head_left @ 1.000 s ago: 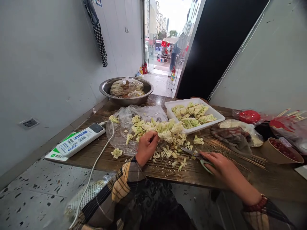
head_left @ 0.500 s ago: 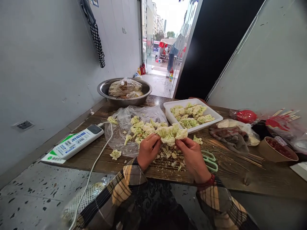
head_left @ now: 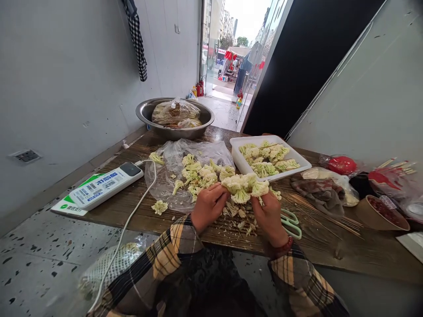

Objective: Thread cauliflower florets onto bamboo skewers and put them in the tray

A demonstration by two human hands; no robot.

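A row of pale cauliflower florets (head_left: 243, 186) stretches between my two hands above the table's front part. My left hand (head_left: 210, 205) pinches the row's left end with thumb and fingers. At the right end, my right hand (head_left: 269, 215) has its fingers closed on the florets from below. Any stick running through the row is hidden. Just behind my left hand, loose cauliflower pieces (head_left: 198, 174) lie on a clear plastic bag (head_left: 168, 182). Trimmed scraps (head_left: 240, 222) are scattered beneath my hands.
Behind my right hand stands a white tray (head_left: 238, 161) of cauliflower with thin sticks. Green-handled scissors (head_left: 291, 223), bamboo skewers (head_left: 346, 222) and a rag (head_left: 322, 193) lie to the right. A metal basin (head_left: 145, 116) stands at the back; a white device (head_left: 107, 189) with a cable lies left.
The florets have turned, showing more of their stems towards me. My right hand has rotated and its fingers have curled in more. The view has shifted slightly.
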